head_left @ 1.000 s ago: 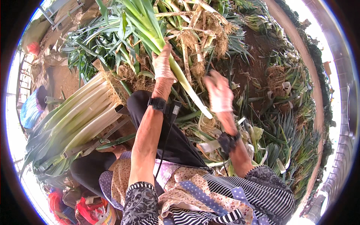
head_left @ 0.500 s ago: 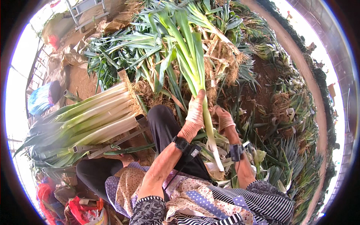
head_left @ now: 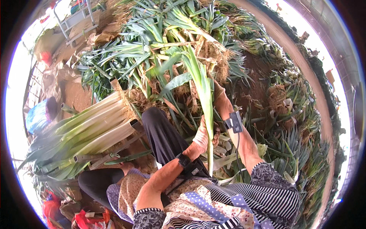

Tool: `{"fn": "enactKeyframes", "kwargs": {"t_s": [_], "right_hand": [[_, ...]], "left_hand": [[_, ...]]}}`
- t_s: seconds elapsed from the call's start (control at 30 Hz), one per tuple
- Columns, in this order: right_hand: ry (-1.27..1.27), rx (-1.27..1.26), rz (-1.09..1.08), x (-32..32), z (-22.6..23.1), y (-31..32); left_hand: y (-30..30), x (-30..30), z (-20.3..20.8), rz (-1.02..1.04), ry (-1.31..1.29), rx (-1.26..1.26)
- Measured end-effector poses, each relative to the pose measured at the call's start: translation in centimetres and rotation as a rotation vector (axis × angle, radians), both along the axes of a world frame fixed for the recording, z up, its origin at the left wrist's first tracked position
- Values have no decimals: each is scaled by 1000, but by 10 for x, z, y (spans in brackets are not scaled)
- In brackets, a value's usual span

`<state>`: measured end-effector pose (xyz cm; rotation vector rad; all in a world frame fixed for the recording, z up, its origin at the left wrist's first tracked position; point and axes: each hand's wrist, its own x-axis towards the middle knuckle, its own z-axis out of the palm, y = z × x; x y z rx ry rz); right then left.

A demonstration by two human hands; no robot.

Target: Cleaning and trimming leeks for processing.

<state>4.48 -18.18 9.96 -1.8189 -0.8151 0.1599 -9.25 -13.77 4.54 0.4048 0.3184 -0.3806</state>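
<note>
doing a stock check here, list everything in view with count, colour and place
leek: 1, pale green, centre
stacked leeks: many, white and green, left
rack: 1, grey, under stacked leeks
leek pile: many, green, top centre
leaf scraps: many, mostly green, right
cart: 1, grey, top left
bundle: 1, blue, far left
bags: about two, red, lower left
sheets: count unclear, tan, upper left
apron: 1, patterned, bottom centre
trousers: 1 pair, black, lower centre
left hand: 1, dark wristband, holding leek
right hand: 1, dark wristband, by leek's upper leaves, contact unclear
</note>
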Motion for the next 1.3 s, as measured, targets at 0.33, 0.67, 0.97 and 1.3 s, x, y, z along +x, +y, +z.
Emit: {"fn": "enactKeyframes", "kwargs": {"t_s": [0.33, 0.67, 0.97, 1.3], "right_hand": [[47, 238, -147, 114, -29, 15], [-166, -929, -705, 85, -73, -107], [219, -1141, -727, -42, -116, -207], [56, -193, 167, 35, -62, -58]], "left_hand": [[0, 4, -6, -74, 3, 178], [19, 2, -14, 76, 75, 206], [99, 34, 13, 628, 27, 136], [49, 31, 21, 252, -392, -342]]}}
